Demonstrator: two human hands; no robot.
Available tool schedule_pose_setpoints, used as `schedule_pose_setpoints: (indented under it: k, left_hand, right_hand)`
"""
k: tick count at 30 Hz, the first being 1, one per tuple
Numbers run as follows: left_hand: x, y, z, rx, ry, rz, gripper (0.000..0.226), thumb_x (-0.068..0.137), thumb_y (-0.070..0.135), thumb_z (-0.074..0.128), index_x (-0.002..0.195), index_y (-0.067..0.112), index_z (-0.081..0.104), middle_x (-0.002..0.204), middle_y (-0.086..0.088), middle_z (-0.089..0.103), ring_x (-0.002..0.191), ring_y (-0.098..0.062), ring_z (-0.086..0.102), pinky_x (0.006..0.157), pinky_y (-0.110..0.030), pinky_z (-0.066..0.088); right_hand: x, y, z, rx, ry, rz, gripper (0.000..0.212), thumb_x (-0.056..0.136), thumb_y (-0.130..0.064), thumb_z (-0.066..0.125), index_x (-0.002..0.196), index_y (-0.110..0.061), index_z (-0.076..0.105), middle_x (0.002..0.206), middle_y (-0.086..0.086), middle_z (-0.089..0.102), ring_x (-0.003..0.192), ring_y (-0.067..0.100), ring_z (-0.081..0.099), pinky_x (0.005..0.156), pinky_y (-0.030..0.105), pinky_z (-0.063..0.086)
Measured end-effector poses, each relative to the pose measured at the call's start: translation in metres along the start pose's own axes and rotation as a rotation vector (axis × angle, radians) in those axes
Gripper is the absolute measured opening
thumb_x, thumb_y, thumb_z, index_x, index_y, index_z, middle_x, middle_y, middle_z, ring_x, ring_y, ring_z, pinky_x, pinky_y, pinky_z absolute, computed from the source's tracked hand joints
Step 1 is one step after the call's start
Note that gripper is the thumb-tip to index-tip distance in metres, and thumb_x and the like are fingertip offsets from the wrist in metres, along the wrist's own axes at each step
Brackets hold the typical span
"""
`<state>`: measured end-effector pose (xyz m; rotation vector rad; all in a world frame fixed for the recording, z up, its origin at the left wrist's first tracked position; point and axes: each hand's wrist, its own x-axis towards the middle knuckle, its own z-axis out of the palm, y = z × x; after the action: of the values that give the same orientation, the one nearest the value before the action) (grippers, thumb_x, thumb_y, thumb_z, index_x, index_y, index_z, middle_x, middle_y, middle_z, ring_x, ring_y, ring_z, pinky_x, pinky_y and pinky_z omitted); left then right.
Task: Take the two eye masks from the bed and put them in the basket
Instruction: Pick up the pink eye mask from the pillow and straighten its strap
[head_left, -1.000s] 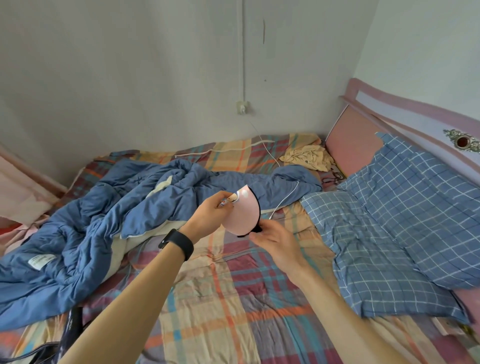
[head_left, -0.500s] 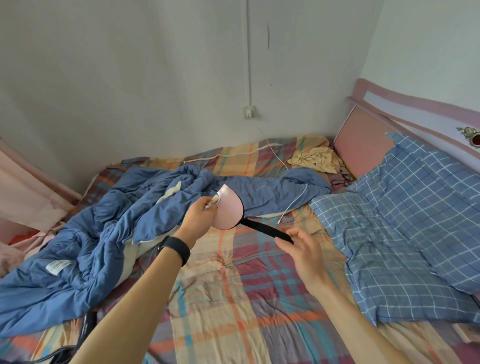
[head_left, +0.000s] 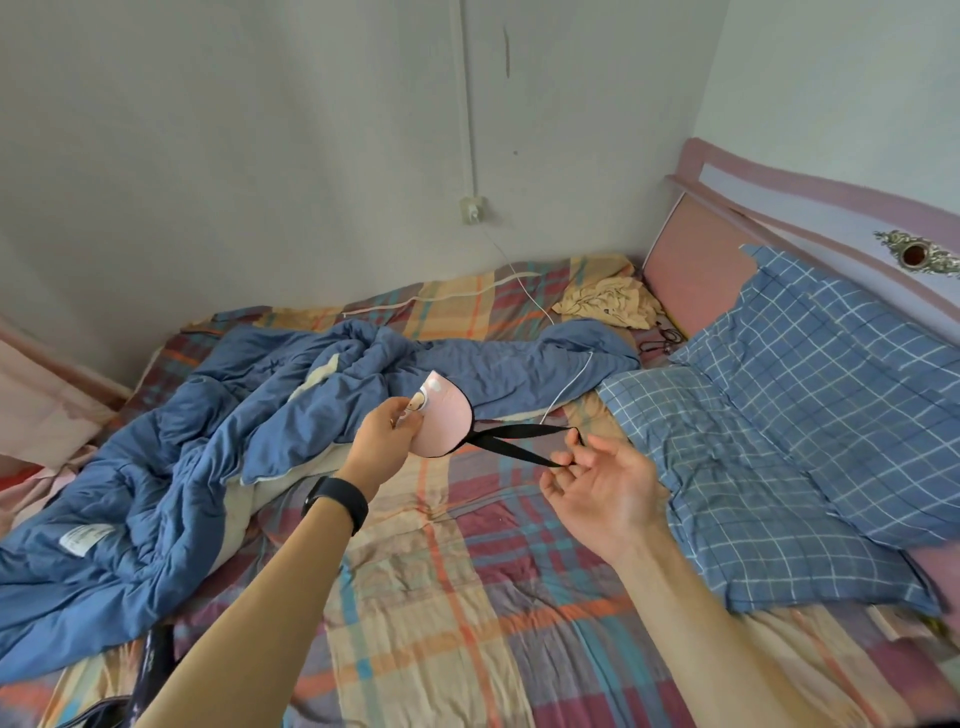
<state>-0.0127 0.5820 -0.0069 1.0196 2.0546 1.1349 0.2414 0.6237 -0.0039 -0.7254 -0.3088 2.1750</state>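
Observation:
My left hand pinches a pink eye mask with a black rim, held in the air above the bed. The mask's black strap runs out to the right as a loop. My right hand is palm up with fingers spread, and its fingertips hook the end of that strap. A black band sits on my left wrist. I see only one eye mask, and no basket is in view.
A rumpled blue quilt covers the left of the plaid sheet. Two blue checked pillows lean on the pink headboard at right. A white cable runs from a wall socket; a yellow cloth lies at the far corner.
My right hand slid away from the mask to the right and opened, drawing the black strap out into a loop. My left hand kept its hold on the mask.

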Motion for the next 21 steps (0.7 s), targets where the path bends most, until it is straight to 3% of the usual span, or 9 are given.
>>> schedule_pose_setpoints:
  k: [2,3,6,8,11,15,17,19,21]
  left_hand:
    - [-0.008,0.004,0.005,0.061,-0.019,0.103,0.019,0.099,0.024,0.047,0.114,0.021,0.058,0.101,-0.002,0.062,0.088,-0.023,0.058,0.073,-0.039,0.046]
    - [-0.012,0.008,0.008,0.083,-0.033,0.147,0.018,0.099,0.025,0.047,0.113,0.024,0.058,0.102,-0.001,0.064,0.09,-0.021,0.059,0.075,-0.039,0.048]
    - [-0.023,0.02,0.018,0.124,-0.056,0.261,0.015,0.1,0.026,0.047,0.108,0.03,0.059,0.097,0.003,0.065,0.086,-0.015,0.06,0.068,-0.032,0.047]
    - [-0.026,0.029,0.021,0.145,-0.046,0.302,0.016,0.1,0.024,0.047,0.108,0.031,0.059,0.093,0.005,0.064,0.083,-0.012,0.058,0.065,-0.026,0.044]
    - [-0.023,0.035,0.018,0.114,0.003,0.298,0.018,0.1,0.023,0.045,0.112,0.024,0.06,0.094,0.005,0.064,0.084,-0.012,0.058,0.065,-0.023,0.044]
    - [-0.011,0.024,0.004,0.099,0.066,0.228,0.02,0.1,0.024,0.046,0.113,0.022,0.061,0.101,0.0,0.065,0.09,-0.02,0.059,0.071,-0.036,0.047]
    - [-0.007,0.012,0.0,0.123,0.081,0.183,0.02,0.099,0.023,0.047,0.112,0.022,0.062,0.101,-0.002,0.066,0.091,-0.021,0.059,0.071,-0.036,0.047]
    - [-0.007,0.0,0.001,0.156,0.078,0.142,0.02,0.099,0.022,0.047,0.112,0.021,0.062,0.102,-0.003,0.064,0.092,-0.023,0.057,0.065,-0.029,0.044]
    - [-0.008,-0.009,0.005,0.169,0.069,0.109,0.021,0.099,0.022,0.046,0.113,0.021,0.061,0.103,-0.004,0.063,0.093,-0.025,0.056,0.063,-0.031,0.042]
  right_hand:
    - [0.0,-0.002,0.001,0.027,-0.015,0.036,0.034,0.084,-0.004,0.043,0.106,-0.006,0.068,0.094,-0.001,0.074,0.071,0.01,0.061,0.092,0.034,0.035]
    - [0.001,-0.003,0.004,0.018,-0.026,0.03,0.042,0.086,0.001,0.039,0.117,-0.007,0.067,0.111,0.001,0.075,0.066,0.007,0.062,0.092,0.032,0.035]
    - [0.006,-0.006,0.012,-0.002,-0.04,0.008,0.057,0.088,0.014,0.033,0.128,-0.012,0.063,0.125,0.011,0.07,0.047,0.006,0.051,0.079,0.03,0.044]
    - [0.011,-0.009,0.011,-0.012,-0.087,0.051,0.056,0.087,0.019,0.034,0.124,-0.009,0.063,0.122,0.012,0.071,0.045,0.008,0.052,0.063,0.028,0.053]
    - [0.011,-0.012,0.005,-0.069,-0.244,0.176,0.026,0.094,0.004,0.046,0.109,-0.004,0.065,0.102,0.007,0.064,0.044,0.005,0.057,0.056,0.023,0.057]
    - [0.003,-0.01,-0.006,-0.425,-0.248,0.291,0.027,0.088,-0.017,0.065,0.105,0.004,0.063,0.072,0.007,0.062,0.038,0.008,0.049,0.064,0.027,0.06]
    - [-0.002,-0.009,-0.006,-0.671,-0.202,0.292,0.033,0.088,-0.032,0.065,0.092,0.001,0.064,0.061,0.003,0.056,0.034,0.008,0.042,0.085,0.036,0.055]
    - [-0.001,-0.007,-0.003,-0.867,-0.159,0.207,0.031,0.09,-0.029,0.069,0.089,-0.001,0.057,0.057,-0.004,0.06,0.034,0.007,0.042,0.097,0.043,0.051]
    - [0.004,-0.005,-0.003,-1.083,-0.101,0.084,0.031,0.084,-0.023,0.078,0.096,-0.001,0.06,0.065,-0.006,0.066,0.042,0.008,0.054,0.082,0.037,0.058]
